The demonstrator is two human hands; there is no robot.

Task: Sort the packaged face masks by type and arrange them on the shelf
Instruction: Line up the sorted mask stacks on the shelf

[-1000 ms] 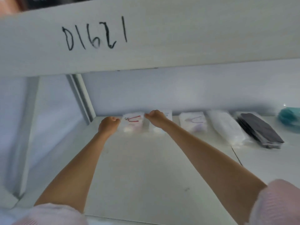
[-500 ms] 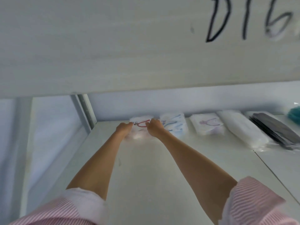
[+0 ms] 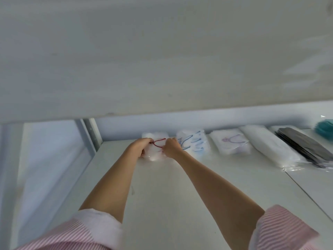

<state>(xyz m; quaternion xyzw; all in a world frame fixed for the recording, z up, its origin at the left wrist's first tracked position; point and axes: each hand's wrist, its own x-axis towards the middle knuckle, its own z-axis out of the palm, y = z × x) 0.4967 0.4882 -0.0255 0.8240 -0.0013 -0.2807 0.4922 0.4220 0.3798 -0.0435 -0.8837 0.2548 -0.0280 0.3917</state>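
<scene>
Both arms stretched forward; left hand (image 3: 142, 147) and right hand (image 3: 171, 148) close together, fingers curled, gripping.

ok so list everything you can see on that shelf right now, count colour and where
white shelf board: one, white, under everything
clear pack of white masks with red ear loops: one, far left of the row, held at both sides
clear pack with blue loops: one, next to the right
clear pack with purple loops: one, middle
plain white mask pack: one, right of middle
black mask stack: one, further right
teal item: one, far right edge, cut off
upper shelf board: one, white, overhead
left hand: grips red-loop pack
right hand: grips same pack
</scene>
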